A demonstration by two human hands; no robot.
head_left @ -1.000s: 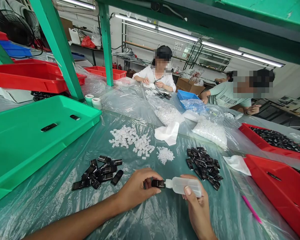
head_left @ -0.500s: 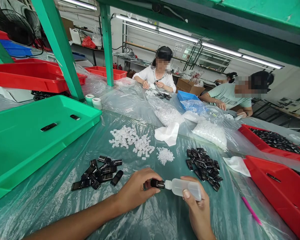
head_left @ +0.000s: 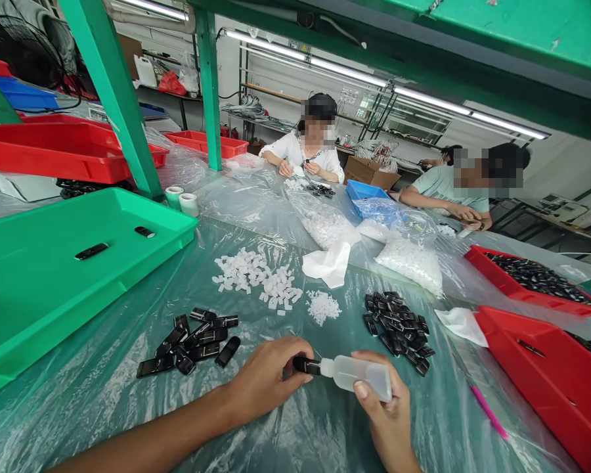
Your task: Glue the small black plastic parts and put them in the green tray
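Observation:
Pinched between the thumb and fingers of my left hand [head_left: 270, 374] is a small glossy black plastic casing [head_left: 307, 365]. My right hand [head_left: 391, 407] grips a translucent squeeze bottle [head_left: 357, 376], tilted nearly level, its white tip against or very close to the casing's right end. Similar black casings lie in one heap [head_left: 192, 341] left of my left hand and in another heap [head_left: 398, 328] beyond my right hand. Small white translucent pieces [head_left: 243, 269] and a pile of finer white bits [head_left: 323, 307] lie on the plastic-covered table beyond both hands.
A green tray [head_left: 79, 295] with two black casings stands at left. Red trays [head_left: 512, 368] line the right. Farther off are a white cloth [head_left: 328, 264], a bag of white pieces [head_left: 411, 263] and a blue tray [head_left: 367, 192]. Co-workers sit across the table. Green posts [head_left: 207, 92] rise at left.
The whole view has shifted slightly. Both hands keep the casing and bottle together in almost the same pose. At right, a co-worker's hands have moved a little.

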